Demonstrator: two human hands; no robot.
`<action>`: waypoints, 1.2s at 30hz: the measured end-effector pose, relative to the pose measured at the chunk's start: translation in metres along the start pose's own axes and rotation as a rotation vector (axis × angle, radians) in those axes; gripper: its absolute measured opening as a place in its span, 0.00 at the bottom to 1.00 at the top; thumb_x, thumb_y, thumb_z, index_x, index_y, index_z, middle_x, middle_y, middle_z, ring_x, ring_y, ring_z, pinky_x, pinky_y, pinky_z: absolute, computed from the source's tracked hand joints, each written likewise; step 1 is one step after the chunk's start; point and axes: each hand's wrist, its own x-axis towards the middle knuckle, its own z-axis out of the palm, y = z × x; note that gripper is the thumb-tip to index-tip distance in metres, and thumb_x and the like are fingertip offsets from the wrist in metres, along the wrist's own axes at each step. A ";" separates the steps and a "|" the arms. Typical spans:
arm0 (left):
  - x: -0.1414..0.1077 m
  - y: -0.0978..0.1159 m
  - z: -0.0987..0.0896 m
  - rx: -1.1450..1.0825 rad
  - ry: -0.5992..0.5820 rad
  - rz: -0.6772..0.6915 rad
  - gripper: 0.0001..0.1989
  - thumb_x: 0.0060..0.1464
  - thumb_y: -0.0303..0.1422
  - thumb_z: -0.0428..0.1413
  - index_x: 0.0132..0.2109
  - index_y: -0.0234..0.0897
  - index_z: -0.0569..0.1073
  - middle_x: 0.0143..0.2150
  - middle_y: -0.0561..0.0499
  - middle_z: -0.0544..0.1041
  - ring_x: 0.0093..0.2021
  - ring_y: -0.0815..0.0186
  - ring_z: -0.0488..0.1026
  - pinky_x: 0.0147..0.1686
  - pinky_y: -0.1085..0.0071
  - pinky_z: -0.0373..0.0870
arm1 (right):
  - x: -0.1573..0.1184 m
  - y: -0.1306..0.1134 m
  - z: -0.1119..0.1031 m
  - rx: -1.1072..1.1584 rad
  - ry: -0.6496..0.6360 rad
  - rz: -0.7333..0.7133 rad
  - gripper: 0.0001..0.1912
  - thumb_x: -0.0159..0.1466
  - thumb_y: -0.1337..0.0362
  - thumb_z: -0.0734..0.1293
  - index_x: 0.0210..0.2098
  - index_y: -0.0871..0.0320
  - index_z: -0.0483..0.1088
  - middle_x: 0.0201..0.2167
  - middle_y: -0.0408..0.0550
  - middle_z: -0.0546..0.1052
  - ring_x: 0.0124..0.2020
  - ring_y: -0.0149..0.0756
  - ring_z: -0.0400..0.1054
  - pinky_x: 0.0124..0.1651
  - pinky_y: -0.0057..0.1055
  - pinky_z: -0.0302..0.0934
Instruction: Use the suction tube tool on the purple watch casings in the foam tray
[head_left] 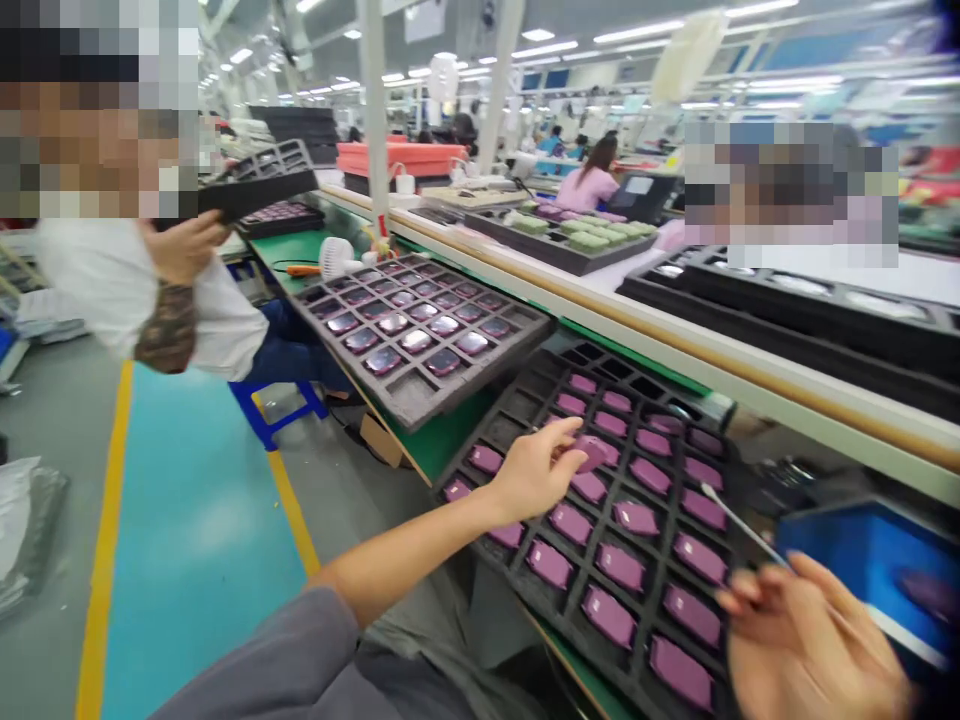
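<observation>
The left hand (536, 470) is closed on one purple piece (590, 453) over a black foam tray (504, 432) near the surface (457, 435) edge. The blurred right hand (806, 640), grip unclear, is just beside a swab (739, 525) and blue tray (862, 560).

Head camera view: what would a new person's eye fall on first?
The rows of purple pieces in a black foam tray in the foreground catch the eye first, with the person's left hand over them and the right hand holding a cotton swab at lower right. Just beyond, on the green bench, lies a second tray of shiny dark pieces. At far left, a co-worker's hand lifts another black tray.
</observation>
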 end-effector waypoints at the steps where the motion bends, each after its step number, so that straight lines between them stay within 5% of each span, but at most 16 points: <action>1: 0.004 -0.005 0.011 -0.041 -0.006 -0.024 0.21 0.62 0.33 0.59 0.61 0.39 0.77 0.50 0.44 0.86 0.47 0.57 0.85 0.52 0.60 0.82 | 0.006 0.008 0.003 0.020 0.122 0.046 0.04 0.64 0.59 0.77 0.39 0.45 0.82 0.29 0.45 0.73 0.24 0.31 0.68 0.19 0.30 0.64; 4: 0.011 -0.019 0.033 -0.108 -0.034 -0.060 0.19 0.61 0.32 0.59 0.59 0.37 0.79 0.56 0.41 0.84 0.53 0.56 0.84 0.55 0.59 0.80 | 0.024 0.027 0.012 0.011 0.217 0.076 0.17 0.57 0.53 0.81 0.43 0.54 0.82 0.30 0.43 0.75 0.27 0.30 0.71 0.23 0.28 0.70; 10: 0.017 -0.035 0.050 -0.144 -0.093 -0.155 0.19 0.63 0.35 0.60 0.58 0.34 0.80 0.54 0.39 0.85 0.52 0.56 0.84 0.54 0.60 0.80 | 0.033 0.041 0.016 -0.140 0.214 -0.004 0.15 0.68 0.50 0.72 0.44 0.56 0.80 0.49 0.51 0.81 0.46 0.37 0.81 0.43 0.35 0.81; 19: 0.015 -0.028 0.062 -0.171 -0.149 -0.202 0.18 0.59 0.38 0.65 0.53 0.35 0.82 0.46 0.44 0.87 0.44 0.60 0.86 0.49 0.65 0.83 | 0.023 0.050 0.014 -0.193 0.123 0.000 0.07 0.66 0.60 0.76 0.41 0.54 0.78 0.36 0.45 0.83 0.37 0.35 0.82 0.44 0.34 0.81; 26: 0.012 -0.030 0.066 -0.336 -0.162 -0.206 0.16 0.57 0.33 0.65 0.51 0.38 0.73 0.45 0.47 0.82 0.42 0.64 0.84 0.43 0.71 0.82 | 0.019 0.047 0.018 -0.168 0.068 -0.052 0.06 0.74 0.61 0.68 0.44 0.53 0.77 0.44 0.48 0.83 0.46 0.38 0.83 0.48 0.39 0.83; 29: 0.011 -0.028 0.065 -0.303 -0.172 -0.194 0.19 0.60 0.35 0.64 0.57 0.39 0.74 0.52 0.44 0.81 0.49 0.60 0.83 0.51 0.66 0.81 | 0.018 0.046 0.019 -0.138 0.094 -0.030 0.05 0.74 0.60 0.67 0.45 0.53 0.76 0.42 0.47 0.84 0.43 0.37 0.84 0.48 0.39 0.83; 32: 0.013 -0.026 0.061 -0.188 -0.190 -0.133 0.13 0.61 0.34 0.64 0.52 0.38 0.81 0.52 0.44 0.84 0.53 0.58 0.82 0.59 0.62 0.77 | 0.017 0.046 0.019 -0.151 0.120 -0.023 0.06 0.74 0.60 0.67 0.45 0.54 0.75 0.40 0.47 0.83 0.42 0.38 0.84 0.47 0.39 0.83; 36: 0.014 -0.025 0.059 -0.086 -0.122 0.001 0.09 0.57 0.32 0.66 0.46 0.41 0.85 0.46 0.47 0.86 0.49 0.59 0.82 0.56 0.62 0.78 | 0.016 0.044 0.018 -0.173 0.109 -0.060 0.06 0.74 0.61 0.67 0.45 0.54 0.76 0.41 0.47 0.83 0.43 0.37 0.84 0.48 0.38 0.83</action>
